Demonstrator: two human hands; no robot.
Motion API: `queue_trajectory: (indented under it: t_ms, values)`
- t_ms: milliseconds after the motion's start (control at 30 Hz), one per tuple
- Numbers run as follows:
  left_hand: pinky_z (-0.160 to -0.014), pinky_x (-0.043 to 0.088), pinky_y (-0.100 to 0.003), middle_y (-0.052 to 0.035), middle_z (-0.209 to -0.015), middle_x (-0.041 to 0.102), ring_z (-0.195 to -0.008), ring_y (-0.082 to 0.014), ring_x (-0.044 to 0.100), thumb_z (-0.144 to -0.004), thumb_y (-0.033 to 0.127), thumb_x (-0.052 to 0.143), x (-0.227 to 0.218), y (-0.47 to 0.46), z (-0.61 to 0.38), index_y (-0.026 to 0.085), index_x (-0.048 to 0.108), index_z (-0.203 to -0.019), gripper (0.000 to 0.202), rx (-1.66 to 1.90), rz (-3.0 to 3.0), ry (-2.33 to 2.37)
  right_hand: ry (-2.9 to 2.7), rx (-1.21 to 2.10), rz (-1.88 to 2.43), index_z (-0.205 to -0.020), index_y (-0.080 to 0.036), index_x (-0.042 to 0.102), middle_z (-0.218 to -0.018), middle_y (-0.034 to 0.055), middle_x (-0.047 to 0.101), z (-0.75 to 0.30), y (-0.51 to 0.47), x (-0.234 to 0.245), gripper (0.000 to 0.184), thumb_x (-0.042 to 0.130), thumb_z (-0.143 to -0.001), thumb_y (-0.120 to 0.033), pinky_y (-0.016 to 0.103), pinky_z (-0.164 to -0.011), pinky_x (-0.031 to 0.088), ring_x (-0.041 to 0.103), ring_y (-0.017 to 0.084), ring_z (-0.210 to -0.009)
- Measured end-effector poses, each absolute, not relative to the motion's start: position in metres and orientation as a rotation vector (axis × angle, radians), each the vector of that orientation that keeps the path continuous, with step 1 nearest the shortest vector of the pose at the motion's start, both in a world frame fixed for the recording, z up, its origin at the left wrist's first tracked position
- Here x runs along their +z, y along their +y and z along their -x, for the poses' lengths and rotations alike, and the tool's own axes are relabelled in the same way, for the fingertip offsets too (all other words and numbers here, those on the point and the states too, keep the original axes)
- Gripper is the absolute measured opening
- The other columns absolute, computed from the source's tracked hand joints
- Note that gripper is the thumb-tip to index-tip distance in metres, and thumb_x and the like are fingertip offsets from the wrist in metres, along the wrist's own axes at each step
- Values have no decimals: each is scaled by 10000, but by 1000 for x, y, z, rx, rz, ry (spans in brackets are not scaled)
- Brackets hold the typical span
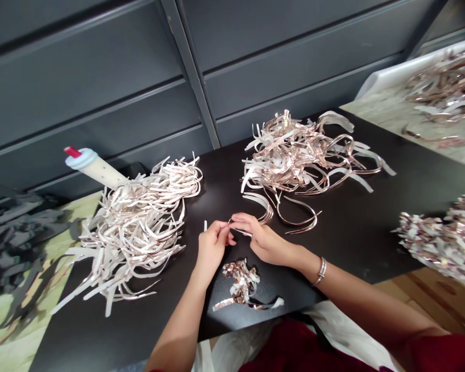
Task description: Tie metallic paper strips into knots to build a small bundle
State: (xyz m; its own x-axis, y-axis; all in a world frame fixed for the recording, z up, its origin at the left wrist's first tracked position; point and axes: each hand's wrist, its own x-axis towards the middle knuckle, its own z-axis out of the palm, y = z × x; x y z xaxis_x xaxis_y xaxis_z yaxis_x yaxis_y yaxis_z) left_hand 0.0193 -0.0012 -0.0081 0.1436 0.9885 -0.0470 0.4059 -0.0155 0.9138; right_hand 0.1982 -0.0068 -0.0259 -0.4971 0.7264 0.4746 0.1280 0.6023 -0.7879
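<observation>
My left hand [213, 245] and right hand [265, 240] meet just above the black surface [225, 175], fingers curled and pinched nearly closed. Between their fingertips I hold a narrow foil strip [240, 232], white on one side and coppery on the other, though my fingers hide most of it. A silver bangle [321, 271] sits on my right wrist.

A small tangle of foil strips [242, 287] lies just below my hands. A large, pale heap of strips [135, 227] lies to the left of my left hand, spilling over the surface's edge. A coppery heap [306, 155] lies ahead, its loose curls [294, 214] close to my right fingers. A glittery bunch [442, 237] sits at the right edge of the surface. Beyond the left heap, a white cylinder with a pale blue cap and red tip [93, 165] lies tilted against a dark panelled wall [101, 88].
</observation>
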Motion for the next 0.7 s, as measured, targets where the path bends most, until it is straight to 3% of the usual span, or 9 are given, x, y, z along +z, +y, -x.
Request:
queue_trajectory:
  t_ms: [200, 400, 533, 600, 700]
  values:
    - [-552, 530, -247, 15, -627, 618, -523, -137, 652, -862, 330, 473, -4, 2, -10, 163, 603, -851, 211, 960, -1570, 1507, -1956, 1024, 661, -1367, -180, 229, -1269, 116, 575, -214, -2, -14, 719, 303, -698, 74, 461, -1086, 357, 424, 171, -1303]
    - [-770, 526, -314, -44, -792, 718, -785, -177, 692, -869, 178, 432, -1, 1, -2, 197, 647, -833, 218, 1036, -2379, 1473, -1644, 1392, 693, -1271, -246, 304, -1025, 45, 712, -242, 12, 2, 524, 415, -790, -73, 401, -888, 529, 650, 206, -1042]
    - [-823, 525, -348, -48, -811, 725, -885, -186, 689, -876, 166, 412, 1, 2, 12, 208, 631, -802, 235, 1214, -2521, 1280, -1478, 1451, 751, -1199, -225, 376, -864, 27, 736, -260, 24, -2, 453, 456, -772, -97, 434, -866, 531, 690, 223, -943]
    - [-824, 521, -369, -59, -836, 720, -926, -198, 679, -887, 187, 409, 5, 7, 26, 202, 618, -833, 217, 1459, -2450, 1468, -1489, 1365, 795, -1197, -220, 386, -849, 18, 734, -261, 26, -5, 483, 416, -746, -51, 443, -895, 512, 681, 212, -969]
    - [-970, 407, -478, -88, -913, 711, -1066, -252, 615, -864, 200, 477, 13, 17, 46, 191, 629, -814, 160, 1536, -2415, 1968, -1782, 1215, 760, -1255, -206, 395, -1016, 48, 712, -242, 15, -7, 575, 358, -723, 9, 420, -981, 457, 605, 180, -1117]
